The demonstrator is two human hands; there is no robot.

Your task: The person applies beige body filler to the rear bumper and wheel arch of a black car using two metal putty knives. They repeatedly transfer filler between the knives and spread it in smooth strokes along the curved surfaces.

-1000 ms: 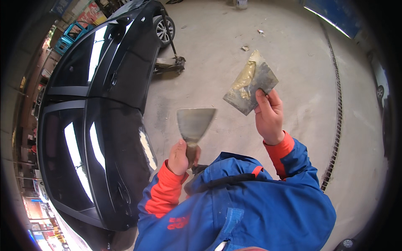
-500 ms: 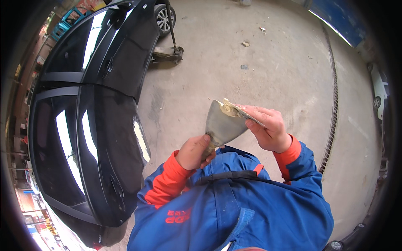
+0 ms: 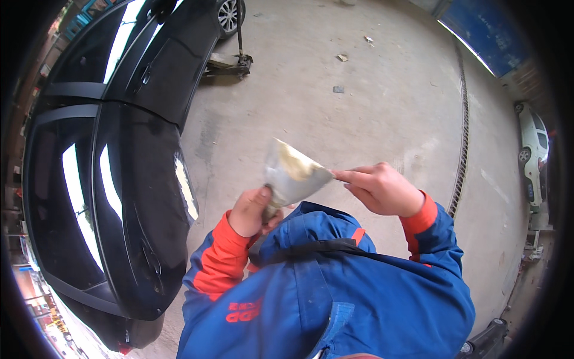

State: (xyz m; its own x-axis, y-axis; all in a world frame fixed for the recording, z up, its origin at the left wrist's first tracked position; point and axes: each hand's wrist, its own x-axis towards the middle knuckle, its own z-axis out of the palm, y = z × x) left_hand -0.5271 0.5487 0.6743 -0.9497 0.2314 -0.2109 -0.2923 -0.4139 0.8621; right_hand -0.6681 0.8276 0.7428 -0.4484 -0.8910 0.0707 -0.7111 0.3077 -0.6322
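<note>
Filler [image 3: 296, 164] shifted onto putty knife [image 3: 292, 187]; L hand [image 3: 248, 212] gripping hdl. [image 3: 271, 212], R hand's [image 3: 382, 188] grip I can't tell. Prob. stiff, light; hold hdl.

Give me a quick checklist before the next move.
1. Left hand gripping scraper: ok, around the handle.
2. Paste on scraper: ok, yellowish, covering part of the blade.
3. Right hand grip secure: cannot tell; whatever its fingers pinch barely shows.
4. Scraper apart from car: ok, visible gap between them.
5. Car's pale patch in view: ok, on the side nearer the hands.
6. Floor free of scraps: not ok, several lie beyond the hands.
</note>
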